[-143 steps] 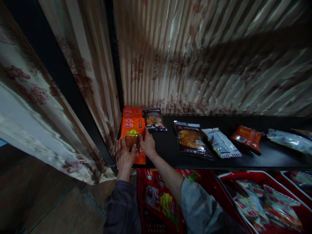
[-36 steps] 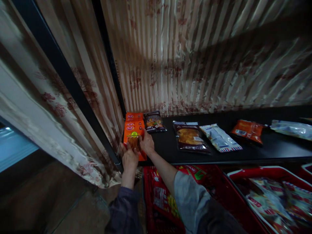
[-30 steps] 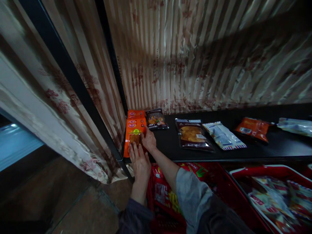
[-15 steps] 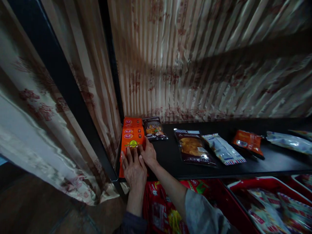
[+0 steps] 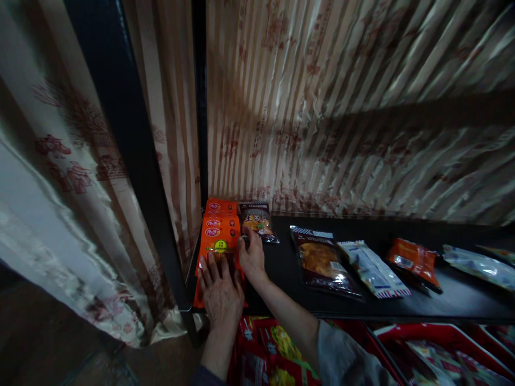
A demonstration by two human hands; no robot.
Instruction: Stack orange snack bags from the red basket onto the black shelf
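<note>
Orange snack packets [image 5: 220, 228] lie overlapping at the left end of the black shelf. My left hand [image 5: 221, 289] rests flat on the nearest of them, fingers spread. At the packets' right edge is my right hand [image 5: 254, 258], its fingers bent and apart, with no object visible in its grasp. Just beyond its fingertips lies a small dark snack bag [image 5: 257, 217], right beside the orange packets; whether the fingers touch it I cannot tell.
Farther right on the shelf [image 5: 277, 268] lie a brown snack bag [image 5: 322, 260], a white packet [image 5: 374, 271] and an orange-red packet [image 5: 414, 260]. Red packages [image 5: 265, 348] fill the level below. A dark post [image 5: 137, 134] and striped curtain [image 5: 322, 107] bound the left and back.
My right hand has slid away from my left hand, farther back along the packets' right edge. My left hand stays on the packets. The view has shifted slightly.
</note>
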